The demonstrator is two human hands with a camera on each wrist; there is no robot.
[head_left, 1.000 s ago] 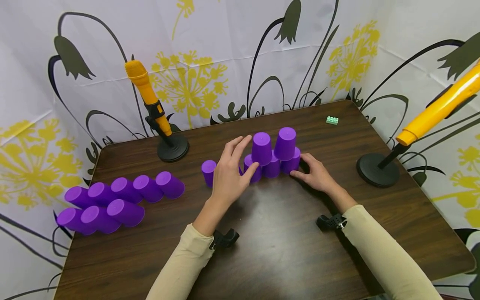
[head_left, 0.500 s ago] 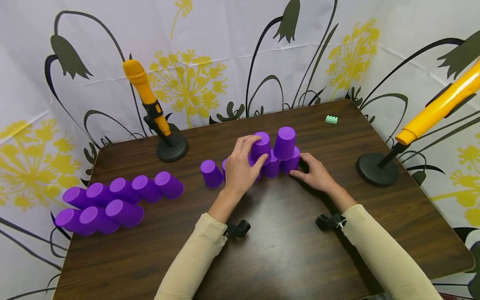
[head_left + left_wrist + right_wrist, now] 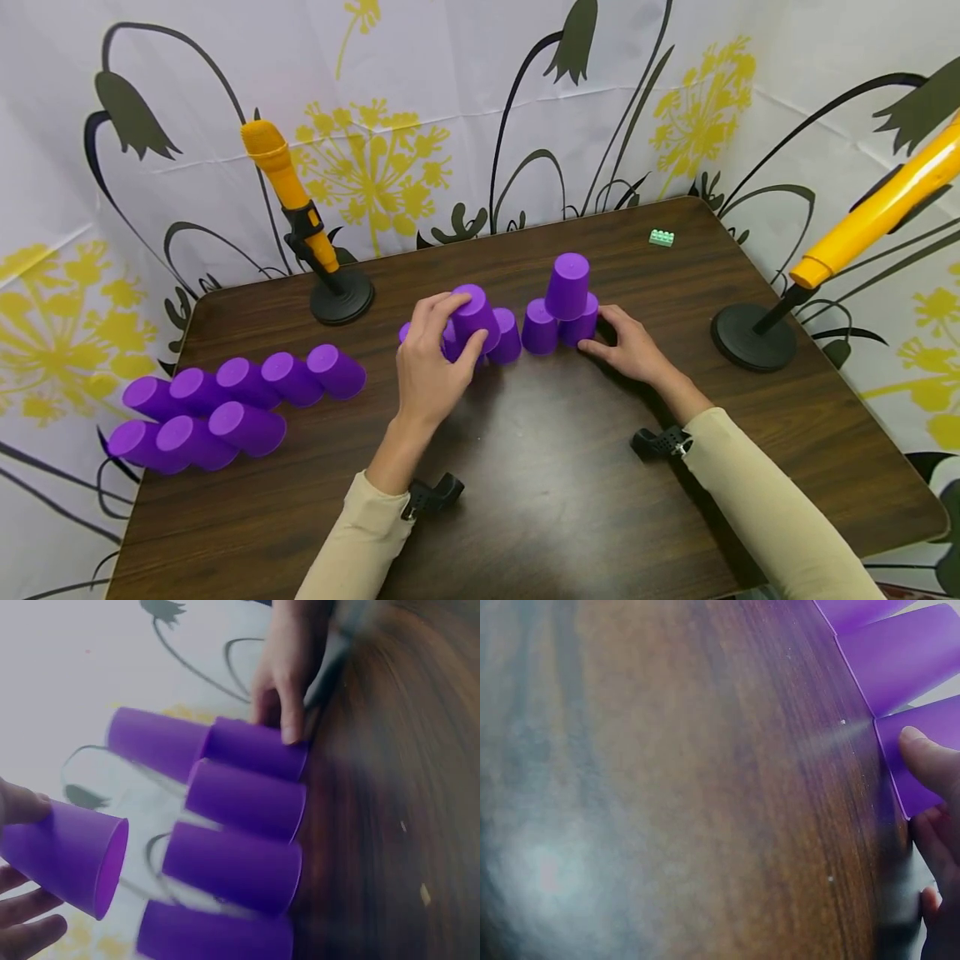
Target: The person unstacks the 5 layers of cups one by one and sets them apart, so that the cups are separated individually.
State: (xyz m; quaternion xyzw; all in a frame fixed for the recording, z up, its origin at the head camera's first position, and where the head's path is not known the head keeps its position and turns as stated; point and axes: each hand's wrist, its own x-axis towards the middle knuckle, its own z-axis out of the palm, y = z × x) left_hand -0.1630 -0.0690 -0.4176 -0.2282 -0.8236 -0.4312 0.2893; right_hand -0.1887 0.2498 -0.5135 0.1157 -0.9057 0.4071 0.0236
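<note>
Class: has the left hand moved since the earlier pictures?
Yes. The left hand, gripping a purple cup, has carried it left, away from the two-level stack, toward the microphone stand.

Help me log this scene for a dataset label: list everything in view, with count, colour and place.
upright cups: about five, purple, upside down mid-table; one sits on two at the right.
held cup: one, purple, in the left hand.
lying cups: eight, purple, on their sides, table's left.
microphones: two, orange, on black stands, left rear and right edge.
brick: one, green, far right.
table: one, dark wood.
hands: left hand grips the held cup; right hand touches the rightmost bottom cup.
</note>
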